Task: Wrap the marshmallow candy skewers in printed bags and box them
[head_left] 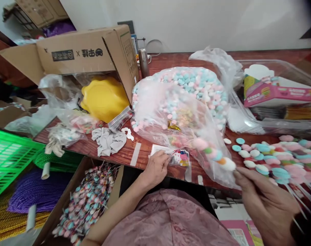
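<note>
My right hand (269, 201) pinches one end of a marshmallow skewer (217, 155), with pink, green, blue, orange and white sweets in a row. The skewer is tilted over a clear plastic bag. At the table's front edge, my left hand (157, 167) has its fingers closed on the left part of a printed plastic wrapper (179, 158); the fingertips partly hide it. Behind both hands lies a large clear bag of pink, blue and white marshmallows (191, 82). To the right, several finished marshmallow skewers (286, 157) lie in a heap beside loose marshmallows (240, 140).
An open cardboard box (81, 51) with a yellow lid-like piece (104, 97) stands at the left. Grey cloth (109, 140) lies nearby. Below are a box of small wrapped sweets (86, 201) and a green basket (12, 157). A clear tray (281, 124) holds pink cartons.
</note>
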